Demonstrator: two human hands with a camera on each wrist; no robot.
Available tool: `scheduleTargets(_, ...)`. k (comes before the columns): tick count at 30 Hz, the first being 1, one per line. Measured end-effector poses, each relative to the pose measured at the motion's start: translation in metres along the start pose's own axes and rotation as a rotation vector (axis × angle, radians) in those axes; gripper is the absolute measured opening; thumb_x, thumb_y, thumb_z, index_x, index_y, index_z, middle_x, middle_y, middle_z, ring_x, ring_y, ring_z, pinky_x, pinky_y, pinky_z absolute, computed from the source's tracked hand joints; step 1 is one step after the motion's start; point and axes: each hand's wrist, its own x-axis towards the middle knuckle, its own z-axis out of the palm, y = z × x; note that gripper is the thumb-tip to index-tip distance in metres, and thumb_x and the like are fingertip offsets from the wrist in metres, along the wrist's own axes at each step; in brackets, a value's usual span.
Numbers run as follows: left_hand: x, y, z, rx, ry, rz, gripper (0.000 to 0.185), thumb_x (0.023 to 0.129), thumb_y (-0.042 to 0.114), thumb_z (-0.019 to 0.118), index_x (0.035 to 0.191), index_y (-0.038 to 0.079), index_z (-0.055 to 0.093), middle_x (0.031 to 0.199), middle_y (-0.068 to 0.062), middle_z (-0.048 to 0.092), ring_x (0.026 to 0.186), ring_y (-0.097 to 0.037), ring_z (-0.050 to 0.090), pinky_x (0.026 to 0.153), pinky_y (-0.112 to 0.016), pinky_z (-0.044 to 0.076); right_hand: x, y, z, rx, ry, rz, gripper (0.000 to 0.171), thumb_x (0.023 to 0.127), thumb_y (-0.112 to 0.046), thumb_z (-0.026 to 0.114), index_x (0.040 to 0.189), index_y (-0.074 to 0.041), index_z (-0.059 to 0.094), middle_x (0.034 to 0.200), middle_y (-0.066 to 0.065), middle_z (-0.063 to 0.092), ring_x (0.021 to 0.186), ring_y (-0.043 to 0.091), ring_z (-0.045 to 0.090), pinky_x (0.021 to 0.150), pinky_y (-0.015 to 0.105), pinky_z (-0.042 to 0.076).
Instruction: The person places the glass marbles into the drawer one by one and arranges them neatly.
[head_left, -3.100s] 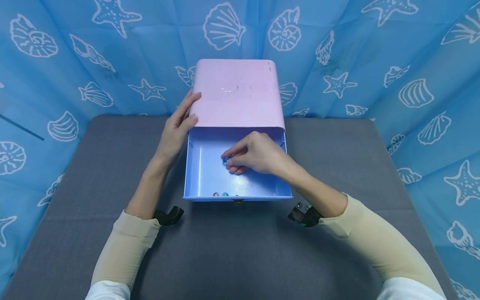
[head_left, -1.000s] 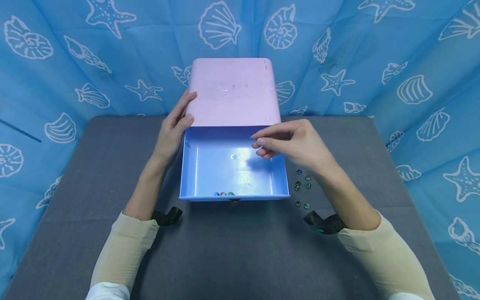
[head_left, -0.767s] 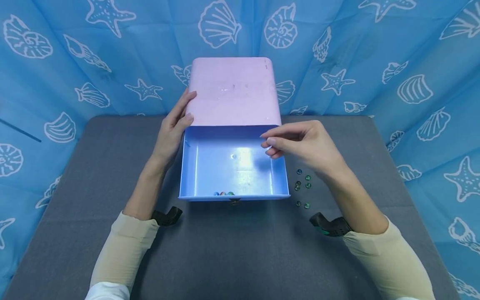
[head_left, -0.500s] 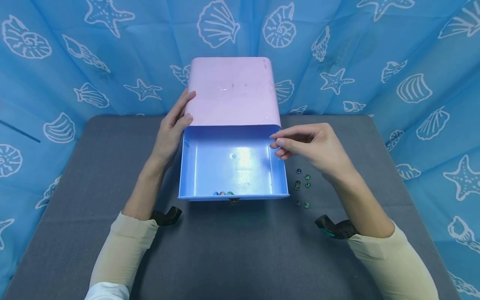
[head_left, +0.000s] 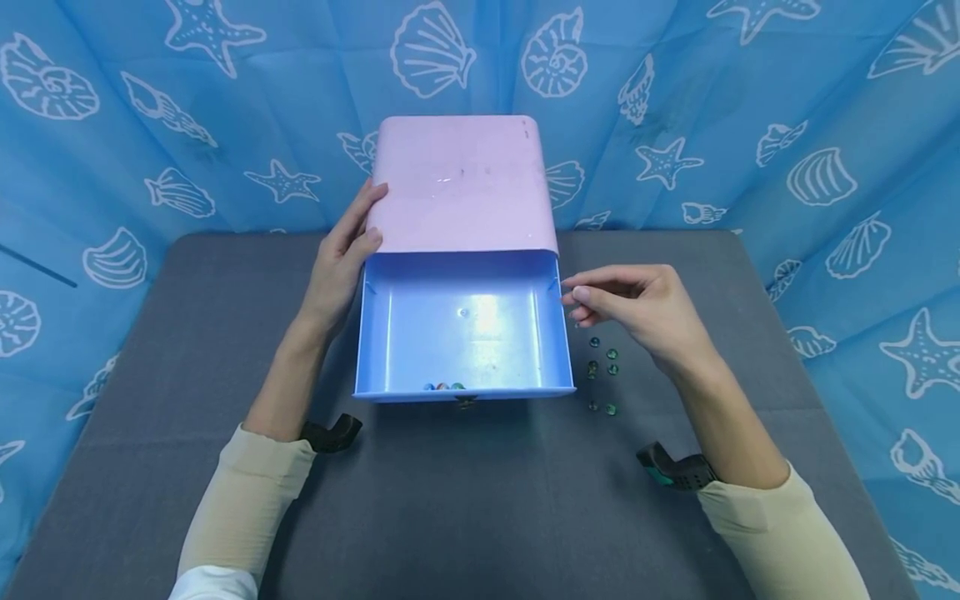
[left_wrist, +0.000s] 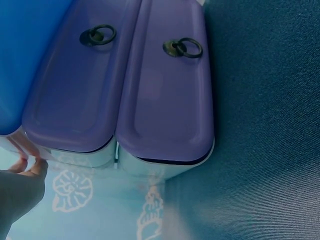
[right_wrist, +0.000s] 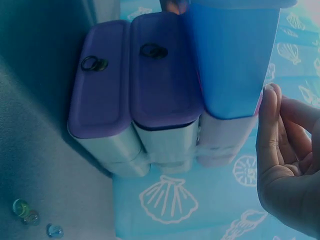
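Head view: the left hand (head_left: 341, 262) lies with straight fingers against the left side of the pink cabinet (head_left: 461, 183); its top drawer (head_left: 462, 325), light blue, is pulled out over the grey table (head_left: 187, 333); three marbles (head_left: 443, 387) sit against its front wall. The right hand (head_left: 637, 304) hovers just right of the drawer with fingers loosely bent, holding nothing I can see; a small cluster of glass beads (head_left: 602, 367) lies on the table below it. The right wrist view shows two shut purple drawers (right_wrist: 130, 75) under the open one.
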Motion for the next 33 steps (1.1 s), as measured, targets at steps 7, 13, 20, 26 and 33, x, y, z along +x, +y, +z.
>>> scheduleTargets(7,0.0,-0.001,0.0,0.007,0.008,-0.007,0.052,0.1,0.015,0.049,0.151,0.008,0.043,0.164,-0.002,0.023,0.15,-0.016,0.018,0.121,-0.04,0.017,-0.006,0.012,-0.007,0.006,0.031,0.02,0.025,0.094,-0.01,0.069,0.11,0.009,0.07,0.093,0.011,0.075,0.076,0.02,0.072,0.071,0.031,0.059)
scheduleTargets(13,-0.001,-0.003,-0.002,0.006,-0.004,-0.003,0.052,0.1,0.015,0.047,0.151,0.007,0.041,0.164,-0.002,0.021,0.151,-0.017,0.016,0.121,-0.04,0.016,-0.011,0.022,-0.011,-0.058,0.053,0.073,0.027,0.094,-0.012,0.068,0.112,0.009,0.07,0.094,0.007,0.075,0.077,0.019,0.072,0.073,0.03,0.059)
scheduleTargets(20,0.0,-0.003,-0.001,0.006,-0.004,-0.002,0.052,0.1,0.015,0.048,0.151,0.008,0.042,0.164,-0.001,0.022,0.151,-0.018,0.017,0.121,-0.041,0.016,-0.015,0.035,-0.017,-0.079,0.056,0.102,0.028,0.096,-0.015,0.067,0.114,0.006,0.07,0.095,0.005,0.075,0.08,0.017,0.072,0.074,0.029,0.059)
scheduleTargets(26,-0.001,-0.003,-0.002,0.002,-0.007,0.003,0.052,0.1,0.014,0.047,0.151,0.007,0.041,0.164,-0.002,0.021,0.151,-0.018,0.016,0.121,-0.04,0.015,-0.02,0.049,-0.022,-0.046,0.066,0.112,0.031,0.096,-0.014,0.066,0.115,0.01,0.067,0.095,0.005,0.075,0.08,0.016,0.072,0.073,0.028,0.059)
scheduleTargets(33,-0.001,-0.002,-0.001,-0.006,-0.008,0.001,0.052,0.1,0.015,0.047,0.152,0.009,0.041,0.164,0.0,0.022,0.151,-0.017,0.018,0.121,-0.041,0.016,-0.03,0.067,-0.025,-0.124,0.058,0.17,0.031,0.098,-0.017,0.064,0.116,0.007,0.068,0.097,0.007,0.074,0.081,0.015,0.071,0.073,0.027,0.058)
